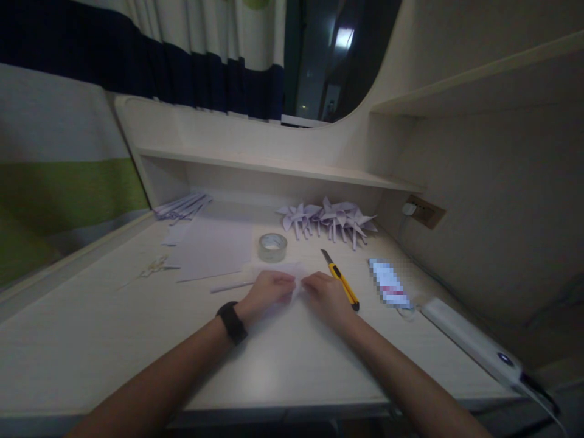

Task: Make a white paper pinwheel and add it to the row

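Both of my hands meet near the middle of the desk over a small sheet of white paper (292,269). My left hand (269,293), with a black band on its wrist, is closed on the paper's left part. From the right, my right hand (329,297) pinches the same paper, fingertips close to the left ones. A thin rolled paper stick (232,286) lies just left of my left hand. Behind the hands stands a roll of clear tape (272,248). A yellow utility knife (344,283) rests beside my right hand, its blade pointing away.
Several paper pinwheels (335,216) sit at the back right. Large paper sheets (214,240) and a pile of paper sticks (182,207) lie at the back left. A phone (390,285) and a long white device (469,340) with a cable are on the right, below a wall socket (425,212).
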`<state>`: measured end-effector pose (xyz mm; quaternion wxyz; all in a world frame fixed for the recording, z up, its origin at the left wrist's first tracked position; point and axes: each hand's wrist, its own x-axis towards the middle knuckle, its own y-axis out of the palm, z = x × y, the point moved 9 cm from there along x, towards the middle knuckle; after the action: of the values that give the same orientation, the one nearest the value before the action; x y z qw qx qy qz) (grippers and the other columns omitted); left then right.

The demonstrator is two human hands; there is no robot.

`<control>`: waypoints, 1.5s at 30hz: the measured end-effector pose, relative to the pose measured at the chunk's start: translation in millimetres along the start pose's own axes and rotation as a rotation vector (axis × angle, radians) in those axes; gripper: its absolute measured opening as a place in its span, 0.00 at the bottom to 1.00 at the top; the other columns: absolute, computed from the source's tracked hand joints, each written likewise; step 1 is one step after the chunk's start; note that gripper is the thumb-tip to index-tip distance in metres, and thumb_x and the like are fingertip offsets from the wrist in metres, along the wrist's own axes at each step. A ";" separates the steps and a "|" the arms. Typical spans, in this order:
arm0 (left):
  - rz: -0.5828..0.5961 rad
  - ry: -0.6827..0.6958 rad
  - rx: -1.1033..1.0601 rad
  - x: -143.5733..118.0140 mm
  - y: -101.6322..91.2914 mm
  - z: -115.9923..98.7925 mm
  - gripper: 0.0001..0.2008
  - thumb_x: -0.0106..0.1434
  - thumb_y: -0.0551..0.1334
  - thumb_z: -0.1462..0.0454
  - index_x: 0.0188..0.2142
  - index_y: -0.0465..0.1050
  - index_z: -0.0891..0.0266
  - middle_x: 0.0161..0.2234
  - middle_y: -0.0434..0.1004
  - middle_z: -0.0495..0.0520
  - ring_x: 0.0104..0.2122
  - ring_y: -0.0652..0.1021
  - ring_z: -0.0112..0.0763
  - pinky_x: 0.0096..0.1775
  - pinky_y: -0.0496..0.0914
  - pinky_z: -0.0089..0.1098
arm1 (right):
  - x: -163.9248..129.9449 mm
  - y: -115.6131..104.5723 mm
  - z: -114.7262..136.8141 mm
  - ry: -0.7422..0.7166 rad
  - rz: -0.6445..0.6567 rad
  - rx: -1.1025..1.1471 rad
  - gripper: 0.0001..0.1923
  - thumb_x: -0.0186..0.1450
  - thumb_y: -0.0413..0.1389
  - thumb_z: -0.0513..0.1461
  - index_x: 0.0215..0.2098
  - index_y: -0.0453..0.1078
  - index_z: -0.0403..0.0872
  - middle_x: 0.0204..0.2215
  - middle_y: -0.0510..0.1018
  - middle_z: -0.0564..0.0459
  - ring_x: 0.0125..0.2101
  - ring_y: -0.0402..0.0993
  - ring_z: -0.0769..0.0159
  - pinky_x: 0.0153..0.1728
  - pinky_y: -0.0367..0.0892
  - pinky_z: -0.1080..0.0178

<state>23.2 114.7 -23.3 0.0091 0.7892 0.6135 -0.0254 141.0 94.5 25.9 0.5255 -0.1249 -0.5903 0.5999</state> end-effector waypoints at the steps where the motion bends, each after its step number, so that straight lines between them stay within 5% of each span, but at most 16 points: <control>1: -0.006 -0.004 0.004 0.1 -0.3 0.3 0.12 0.51 0.64 0.61 0.31 0.75 0.70 0.22 0.72 0.53 0.24 0.72 0.28 0.25 0.65 0.28 | -0.1 0.6 0.4 -0.006 0.002 -0.004 0.11 0.59 0.53 0.29 0.36 0.75 0.46 0.32 0.77 0.49 0.34 0.74 0.65 0.37 0.66 0.66; 13: 0.051 0.063 0.084 5.7 2.7 4.4 0.12 0.53 0.62 0.60 0.31 0.75 0.70 0.20 0.70 0.51 0.20 0.69 0.25 0.24 0.62 0.27 | -1.7 3.6 5.5 -0.030 0.038 -0.028 0.12 0.60 0.52 0.30 0.36 0.75 0.46 0.32 0.77 0.49 0.33 0.74 0.66 0.36 0.65 0.67; 20: 0.012 0.193 0.422 4.6 2.3 -6.5 0.13 0.55 0.57 0.60 0.28 0.77 0.67 0.18 0.71 0.50 0.20 0.70 0.28 0.23 0.60 0.27 | -1.3 6.4 4.8 0.028 0.073 -0.088 0.10 0.58 0.52 0.31 0.30 0.75 0.46 0.27 0.78 0.50 0.30 0.75 0.64 0.32 0.64 0.67; 30: -0.036 0.365 0.684 -9.9 13.0 -29.0 0.14 0.59 0.55 0.60 0.33 0.80 0.61 0.30 0.81 0.55 0.31 0.77 0.36 0.31 0.64 0.28 | -5.4 14.8 -25.2 0.358 0.051 0.292 0.08 0.57 0.55 0.37 0.28 0.78 0.47 0.24 0.81 0.51 0.24 0.76 0.64 0.25 0.66 0.67; 37: -0.030 0.364 0.694 -10.2 13.5 -29.0 0.14 0.60 0.55 0.61 0.35 0.79 0.61 0.33 0.81 0.55 0.33 0.77 0.37 0.33 0.65 0.28 | -3.6 2.5 -9.1 0.230 -0.033 0.168 0.06 0.58 0.55 0.36 0.32 0.74 0.47 0.24 0.80 0.51 0.28 0.77 0.63 0.31 0.66 0.65; 42: -0.019 0.379 0.685 -11.5 15.4 -30.4 0.15 0.61 0.55 0.61 0.38 0.79 0.61 0.36 0.81 0.56 0.35 0.78 0.37 0.35 0.66 0.28 | -6.1 13.2 -31.0 0.516 -0.003 0.577 0.11 0.54 0.59 0.38 0.36 0.66 0.47 0.17 0.76 0.58 0.16 0.72 0.68 0.17 0.62 0.69; 45: -0.009 0.385 0.700 -10.0 15.7 -28.4 0.15 0.62 0.53 0.61 0.37 0.79 0.60 0.35 0.81 0.56 0.36 0.78 0.37 0.36 0.66 0.29 | -4.2 23.7 -32.9 0.556 0.054 0.788 0.15 0.52 0.61 0.42 0.35 0.66 0.45 0.14 0.75 0.58 0.14 0.71 0.68 0.16 0.64 0.69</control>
<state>36.8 102.4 5.2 -0.3756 0.7323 0.5618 -0.0846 156.7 116.1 -5.0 0.6548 -0.0873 -0.1515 0.7353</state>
